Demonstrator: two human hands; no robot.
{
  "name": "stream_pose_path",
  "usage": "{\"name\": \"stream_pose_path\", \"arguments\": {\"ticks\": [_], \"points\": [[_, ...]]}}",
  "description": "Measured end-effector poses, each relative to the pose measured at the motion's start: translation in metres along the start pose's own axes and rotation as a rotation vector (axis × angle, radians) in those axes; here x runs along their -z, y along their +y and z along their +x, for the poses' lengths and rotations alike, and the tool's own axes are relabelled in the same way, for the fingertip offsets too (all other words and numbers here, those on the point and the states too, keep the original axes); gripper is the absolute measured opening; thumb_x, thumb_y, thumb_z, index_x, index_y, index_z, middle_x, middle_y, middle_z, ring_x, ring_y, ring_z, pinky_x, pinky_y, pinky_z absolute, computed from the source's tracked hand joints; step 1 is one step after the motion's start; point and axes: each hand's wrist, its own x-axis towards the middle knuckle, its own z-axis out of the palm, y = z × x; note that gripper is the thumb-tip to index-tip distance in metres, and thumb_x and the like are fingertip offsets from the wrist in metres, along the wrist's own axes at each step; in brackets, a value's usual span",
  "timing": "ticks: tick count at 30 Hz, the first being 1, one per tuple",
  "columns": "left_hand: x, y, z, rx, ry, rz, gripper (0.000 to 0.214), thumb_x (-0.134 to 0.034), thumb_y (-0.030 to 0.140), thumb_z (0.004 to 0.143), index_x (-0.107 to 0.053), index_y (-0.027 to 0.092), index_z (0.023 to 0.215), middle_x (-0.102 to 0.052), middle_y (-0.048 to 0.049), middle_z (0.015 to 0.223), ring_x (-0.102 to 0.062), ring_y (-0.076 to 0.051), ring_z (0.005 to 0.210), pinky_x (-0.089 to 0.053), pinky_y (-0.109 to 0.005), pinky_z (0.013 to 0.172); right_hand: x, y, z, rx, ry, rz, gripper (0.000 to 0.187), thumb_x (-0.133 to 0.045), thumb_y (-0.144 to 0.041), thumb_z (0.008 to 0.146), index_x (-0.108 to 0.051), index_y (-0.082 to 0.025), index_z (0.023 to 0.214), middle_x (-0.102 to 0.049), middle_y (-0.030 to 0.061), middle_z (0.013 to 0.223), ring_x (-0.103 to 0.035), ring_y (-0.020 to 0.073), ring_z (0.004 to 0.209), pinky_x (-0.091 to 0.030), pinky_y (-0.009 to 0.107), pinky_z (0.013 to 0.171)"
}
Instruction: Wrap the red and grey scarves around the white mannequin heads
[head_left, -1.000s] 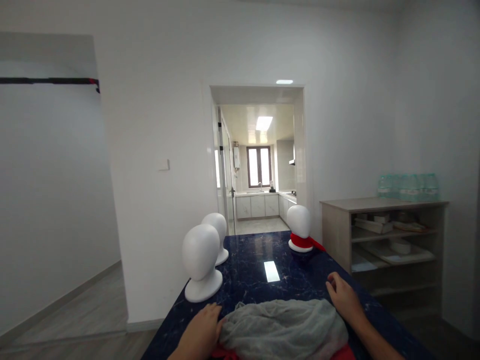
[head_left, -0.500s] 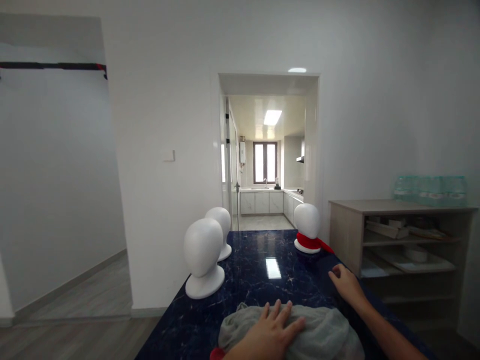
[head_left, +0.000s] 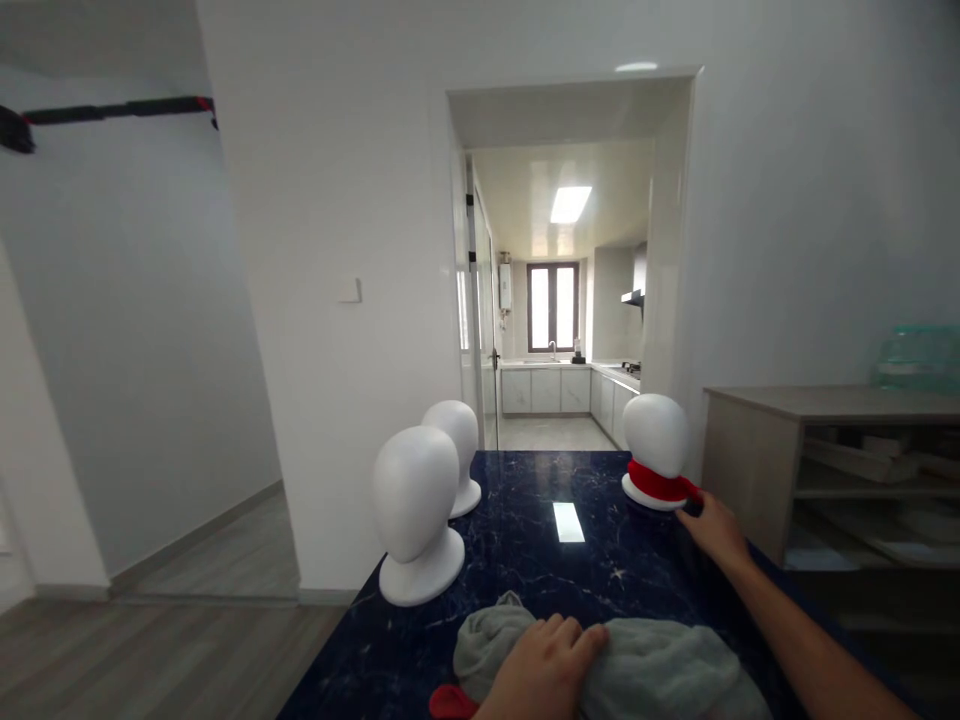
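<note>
Resting flat with fingers together, the left hand (head_left: 547, 660) presses the grey scarf (head_left: 660, 670), partly cut off below; the right hand (head_left: 716, 528) touches the red scarf (head_left: 660, 483), its fingers' spread unclear.

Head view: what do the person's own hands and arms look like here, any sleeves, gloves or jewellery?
Both hands are bare, with no gloves. The left hand shows only its back and fingers at the bottom edge; no ring shows on them. The right hand leads into a long bare forearm that runs to the lower right corner, with no sleeve, watch or bracelet in view.
</note>
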Motion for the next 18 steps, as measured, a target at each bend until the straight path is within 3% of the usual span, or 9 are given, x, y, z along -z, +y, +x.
{"name": "stream_pose_path", "arguments": {"ticks": [2, 5, 7, 10, 13, 16, 18], "points": [[-0.001, -0.006, 0.000, 0.106, 0.021, 0.008, 0.060, -0.066, 0.039, 0.091, -0.052, 0.028, 0.149, -0.068, -0.0111, 0.128, -0.061, -0.032, 0.112, -0.050, -0.042, 0.099, -0.006, 0.002, 0.015, 0.043, 0.016, -0.016, 0.059, -0.062, -0.045, 0.088, -0.064, -0.010, 0.135, -0.074, 0.0222, 0.124, -0.070, 0.0374, 0.117, -0.052, 0.043, 0.099], [-0.004, -0.009, -0.002, 0.248, 0.075, 0.015, 0.060, -0.068, 0.025, 0.080, -0.058, 0.028, 0.139, -0.066, -0.0112, 0.128, -0.059, -0.033, 0.114, -0.050, -0.044, 0.099, -0.017, 0.005, 0.029, 0.051, 0.076, -0.066, 0.072, -0.063, -0.049, 0.086, -0.058, -0.003, 0.142, -0.069, 0.0272, 0.134, -0.065, 0.0419, 0.124, -0.050, 0.047, 0.103], [-0.004, -0.005, 0.000, 0.328, 0.099, 0.025, 0.058, -0.069, 0.021, 0.075, -0.061, 0.028, 0.132, -0.065, -0.0124, 0.127, -0.059, -0.034, 0.116, -0.051, -0.046, 0.100, -0.025, 0.006, 0.032, 0.039, 0.118, -0.097, 0.082, -0.063, -0.050, 0.087, -0.049, 0.000, 0.150, -0.062, 0.0303, 0.145, -0.059, 0.0449, 0.132, -0.048, 0.051, 0.106], [0.000, 0.001, 0.016, 0.453, 0.105, 0.069, 0.060, -0.070, 0.021, 0.073, -0.061, 0.022, 0.132, -0.063, -0.0181, 0.130, -0.060, -0.038, 0.116, -0.053, -0.051, 0.095, -0.034, 0.004, 0.028, 0.047, 0.111, -0.124, 0.083, -0.061, -0.051, 0.089, -0.045, -0.003, 0.154, -0.056, 0.0301, 0.152, -0.054, 0.0470, 0.137, -0.046, 0.056, 0.107], [0.017, -0.005, 0.047, 0.559, 0.089, 0.118, 0.052, -0.068, 0.020, 0.079, -0.063, 0.015, 0.131, -0.065, -0.0224, 0.125, -0.066, -0.038, 0.111, -0.055, -0.050, 0.090, -0.036, 0.001, 0.022, 0.082, 0.071, -0.124, 0.076, -0.061, -0.051, 0.090, -0.048, -0.009, 0.153, -0.056, 0.0277, 0.152, -0.054, 0.0465, 0.136, -0.044, 0.058, 0.109], [0.042, -0.026, 0.083, 0.661, 0.103, 0.133, 0.031, -0.062, 0.018, 0.092, -0.068, 0.011, 0.122, -0.069, -0.0225, 0.117, -0.070, -0.033, 0.110, -0.056, -0.043, 0.092, -0.035, -0.003, 0.018, 0.105, 0.050, -0.106, 0.070, -0.057, -0.050, 0.093, -0.050, -0.012, 0.151, -0.056, 0.0253, 0.153, -0.052, 0.0440, 0.139, -0.041, 0.057, 0.113], [0.059, -0.044, 0.101, 0.697, 0.130, 0.122, 0.030, -0.064, 0.027, 0.099, -0.067, 0.012, 0.125, -0.070, -0.0184, 0.119, -0.071, -0.029, 0.110, -0.058, -0.042, 0.093, -0.034, -0.005, 0.017, 0.098, 0.049, -0.098, 0.068, -0.055, -0.049, 0.095, -0.050, -0.010, 0.149, -0.056, 0.0251, 0.154, -0.050, 0.0434, 0.142, -0.040, 0.057, 0.115]]}}
